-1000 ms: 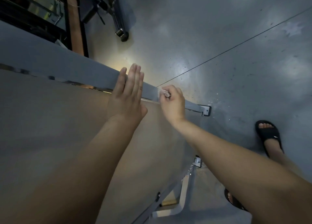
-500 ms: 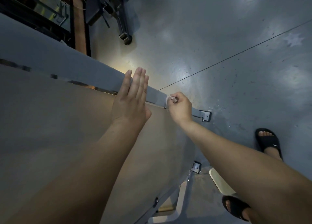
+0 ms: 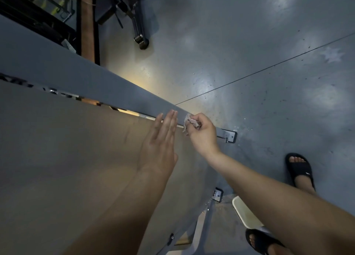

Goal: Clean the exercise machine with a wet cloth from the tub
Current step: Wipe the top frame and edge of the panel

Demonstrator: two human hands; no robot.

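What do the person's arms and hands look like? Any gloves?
No gloves. The left hand and right hand are bare, with no rings, watch or bracelet showing. The left forearm and right forearm are bare too, no sleeves in view. The feet wear black slide sandals, one with a small white mark.

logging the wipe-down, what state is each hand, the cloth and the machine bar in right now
left hand: fingers straight, flat on the tan panel
right hand: fingers curled round the cloth
cloth: crumpled, held against the lower edge of the grey bar
grey bar: slants down towards the floor, cloth at its lower end
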